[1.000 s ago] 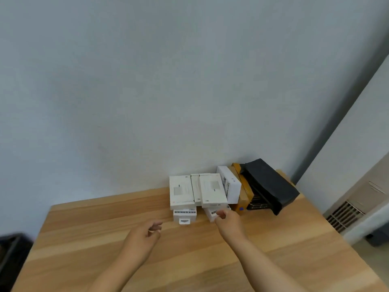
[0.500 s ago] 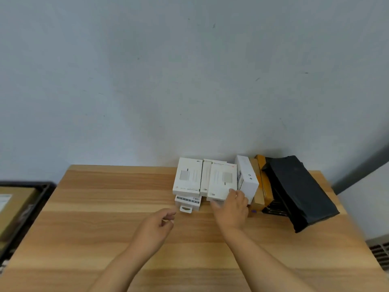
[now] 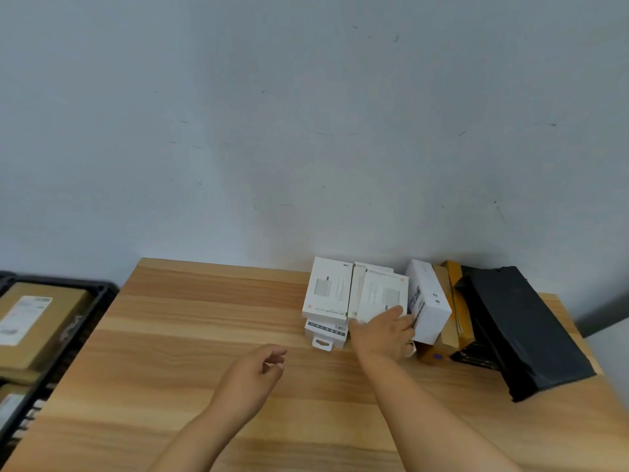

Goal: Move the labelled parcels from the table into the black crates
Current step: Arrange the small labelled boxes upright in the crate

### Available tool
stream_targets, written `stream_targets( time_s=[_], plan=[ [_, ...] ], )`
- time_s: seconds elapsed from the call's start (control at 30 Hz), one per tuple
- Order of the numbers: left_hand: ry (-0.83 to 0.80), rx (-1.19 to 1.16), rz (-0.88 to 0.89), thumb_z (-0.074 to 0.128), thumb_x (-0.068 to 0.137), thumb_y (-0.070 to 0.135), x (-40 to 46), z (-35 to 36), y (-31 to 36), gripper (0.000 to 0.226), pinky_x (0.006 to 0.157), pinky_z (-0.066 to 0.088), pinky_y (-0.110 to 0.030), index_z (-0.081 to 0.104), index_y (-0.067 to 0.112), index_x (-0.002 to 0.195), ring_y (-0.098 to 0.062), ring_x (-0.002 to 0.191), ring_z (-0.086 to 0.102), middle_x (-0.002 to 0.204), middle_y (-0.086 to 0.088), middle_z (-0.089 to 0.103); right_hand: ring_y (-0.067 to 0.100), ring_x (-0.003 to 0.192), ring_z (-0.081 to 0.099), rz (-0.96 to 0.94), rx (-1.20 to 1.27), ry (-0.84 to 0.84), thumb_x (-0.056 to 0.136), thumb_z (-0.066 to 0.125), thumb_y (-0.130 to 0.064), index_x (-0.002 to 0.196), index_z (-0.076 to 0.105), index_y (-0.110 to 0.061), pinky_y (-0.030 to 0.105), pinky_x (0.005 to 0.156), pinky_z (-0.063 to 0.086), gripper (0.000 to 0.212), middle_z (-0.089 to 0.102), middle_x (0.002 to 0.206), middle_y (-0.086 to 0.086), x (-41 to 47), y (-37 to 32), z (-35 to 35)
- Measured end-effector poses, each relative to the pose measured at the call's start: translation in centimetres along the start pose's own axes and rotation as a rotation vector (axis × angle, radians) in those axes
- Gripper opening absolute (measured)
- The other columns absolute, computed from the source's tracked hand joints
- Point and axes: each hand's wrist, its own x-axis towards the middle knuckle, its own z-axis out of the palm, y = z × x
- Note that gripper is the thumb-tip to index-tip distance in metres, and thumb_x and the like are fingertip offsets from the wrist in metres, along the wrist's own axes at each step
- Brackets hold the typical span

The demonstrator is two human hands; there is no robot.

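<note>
Wooden table [image 3: 204, 335]: pale striped boards against a grey wall; parcels are bunched at its far right edge.
Parcels: two flat white cardboard boxes [image 3: 328, 291] lean side by side at the wall, with a third edge showing between them; a small white hang-tab box [image 3: 325, 333] lies under the left one; an upright white carton [image 3: 430, 301], brown and yellow padded envelopes [image 3: 456, 311] and a black plastic mailer bag [image 3: 520, 325] stand to the right.
Right hand [image 3: 383, 332]: laid on the lower edge of the right-hand flat white box [image 3: 383, 294], thumb along its bottom, fingers wrapped at its right side; a second ago it was short of the stack, so contact is new.
Right grip: closing on that box; full pinch not confirmed, and the box is not lifted.
Left hand [image 3: 252, 373]: hovering over bare wood, fingers loosely curled, holding nothing.
Black crates [image 3: 102, 294]: just off the table's left end, now in view, already holding brown labelled parcels [image 3: 37, 321].
Meaning: pickup appears to be starting; the carry leftward to the crates looks like the next step.
</note>
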Motion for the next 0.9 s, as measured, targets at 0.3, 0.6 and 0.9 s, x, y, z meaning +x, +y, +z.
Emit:
stream_targets(
  time_s=[0.3, 0.6, 0.9],
  plan=[
    [0.003, -0.010, 0.114, 0.056, 0.091, 0.017, 0.8, -3.8, 2.8, 0.029, 0.091, 0.047, -0.023, 0.062, 0.029, 0.116, 0.000, 0.096, 0.059, 0.101, 0.020, 0.062, 0.031, 0.135, 0.025, -0.213, 0.100, -0.126, 0.067, 0.075, -0.042, 0.148, 0.003, -0.014, 0.049, 0.109, 0.032, 0.111, 0.027, 0.146, 0.011, -3.4, -0.6, -3.3],
    [0.132, -0.027, 0.235, 0.054, 0.090, 0.011, 1.7, -11.2, 7.1, 0.035, 0.080, 0.043, -0.017, 0.059, 0.022, 0.122, -0.002, 0.097, 0.056, 0.113, 0.009, 0.062, 0.018, 0.120, 0.030, -0.768, 0.039, -0.116, 0.061, 0.070, -0.044, 0.144, 0.009, -0.028, 0.033, 0.098, 0.031, 0.105, 0.030, 0.132, -0.007, -9.2, -2.6, -7.9],
    [0.035, -0.092, 0.314, 0.051, 0.092, 0.012, 0.6, -16.7, 10.1, 0.027, 0.079, 0.051, -0.026, 0.060, 0.019, 0.116, -0.010, 0.095, 0.062, 0.109, 0.006, 0.065, 0.015, 0.136, 0.015, -1.243, -0.236, 0.081, 0.068, 0.069, -0.035, 0.149, 0.007, -0.024, 0.026, 0.113, 0.009, 0.103, 0.017, 0.149, -0.004, -12.5, -6.5, -13.8]
  ],
)
